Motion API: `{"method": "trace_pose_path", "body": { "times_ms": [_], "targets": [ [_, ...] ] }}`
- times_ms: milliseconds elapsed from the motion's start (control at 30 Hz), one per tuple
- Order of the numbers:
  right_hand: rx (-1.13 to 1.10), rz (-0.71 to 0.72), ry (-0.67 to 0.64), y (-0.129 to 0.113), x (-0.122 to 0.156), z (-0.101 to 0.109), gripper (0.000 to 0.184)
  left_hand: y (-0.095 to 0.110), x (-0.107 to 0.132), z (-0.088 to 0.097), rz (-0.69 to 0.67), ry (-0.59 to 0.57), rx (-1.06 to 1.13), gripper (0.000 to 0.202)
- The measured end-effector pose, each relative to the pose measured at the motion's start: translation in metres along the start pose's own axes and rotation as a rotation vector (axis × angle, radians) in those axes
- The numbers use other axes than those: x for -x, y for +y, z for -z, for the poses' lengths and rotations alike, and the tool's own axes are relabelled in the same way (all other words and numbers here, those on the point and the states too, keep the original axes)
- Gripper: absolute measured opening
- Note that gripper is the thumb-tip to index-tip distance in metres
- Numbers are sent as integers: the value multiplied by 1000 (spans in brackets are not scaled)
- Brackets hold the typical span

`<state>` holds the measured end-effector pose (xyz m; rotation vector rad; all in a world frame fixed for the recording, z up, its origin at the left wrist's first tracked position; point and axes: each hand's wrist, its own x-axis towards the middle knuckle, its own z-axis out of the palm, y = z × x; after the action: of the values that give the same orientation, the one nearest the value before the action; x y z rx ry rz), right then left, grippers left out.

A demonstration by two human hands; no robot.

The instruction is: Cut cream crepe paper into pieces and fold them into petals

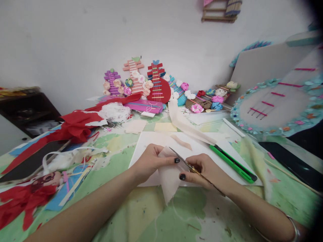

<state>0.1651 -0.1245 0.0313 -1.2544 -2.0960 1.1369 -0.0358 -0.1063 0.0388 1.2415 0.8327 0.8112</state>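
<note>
My left hand (148,160) pinches a pale cream piece of fabric (169,178), which hangs down over the table edge side of a white sheet (148,141). My right hand (204,169) is closed round a small pair of scissors (183,161). The thin blades point up and left and lie against the fabric's upper edge. Both hands sit close together over the white sheet, fingertips almost touching.
A green utility knife (232,163) lies right of my hands. Red cloth (75,126), white thread and paper scraps lie left. Colourful craft guitars (157,85) with fabric flowers lean at the wall. A round blue-trimmed board (275,107) and a dark phone (290,163) are right.
</note>
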Motion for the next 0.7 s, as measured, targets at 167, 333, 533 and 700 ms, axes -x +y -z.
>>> {"method": "trace_pose_path", "body": {
  "times_ms": [167,333,533,700],
  "targets": [
    [5,26,14,3,-1,-1,46,0,0,-2,16,1,-33,18],
    [34,31,36,5,-2,-2,50,0,0,-3,25,5,-42,19],
    [48,26,64,4,-3,-2,53,-2,0,-2,16,4,-52,20],
    [74,24,81,2,-4,-1,57,-2,0,-2,22,-7,-47,23]
  ]
}}
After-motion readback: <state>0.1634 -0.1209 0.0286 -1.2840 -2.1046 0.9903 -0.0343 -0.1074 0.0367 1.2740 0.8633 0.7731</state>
